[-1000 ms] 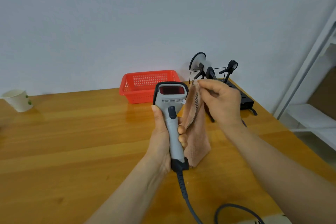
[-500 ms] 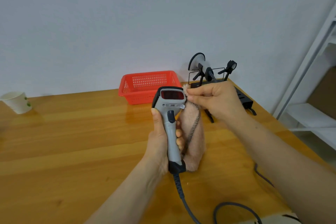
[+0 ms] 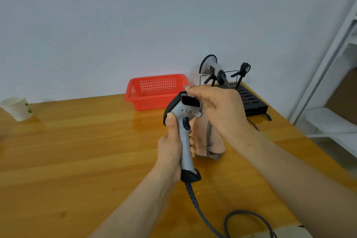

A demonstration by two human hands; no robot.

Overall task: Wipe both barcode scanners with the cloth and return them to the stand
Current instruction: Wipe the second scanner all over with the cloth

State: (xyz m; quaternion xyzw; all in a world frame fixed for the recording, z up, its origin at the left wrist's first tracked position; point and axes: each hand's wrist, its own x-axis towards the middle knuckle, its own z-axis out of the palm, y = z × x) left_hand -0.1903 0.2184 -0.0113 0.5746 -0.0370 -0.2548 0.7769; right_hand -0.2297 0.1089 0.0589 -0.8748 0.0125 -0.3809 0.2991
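Head view: left hand (image 3: 170, 149) wraps the scanner (image 3: 185, 149) handle, thumb up by the trigger, holding it upright over mid counter (image 3: 77, 150). Right hand (image 3: 222, 108) pinches the cloth (image 3: 214, 141) onto the scanner head's top edge, by the red window; the rest hangs behind the handle.

Risks, imo: the cloth could slip from that small pinch. The cable (image 3: 193, 197) loops at the near edge & could snag on a turn.

2nd scanner (image 3: 209, 63) sits on the stand (image 3: 251, 100), far right.

Glossy wood top. Red basket (image 3: 154, 100) far center, paper cup (image 3: 18, 109) far left, pale wall, white shelf (image 3: 328, 120) right.
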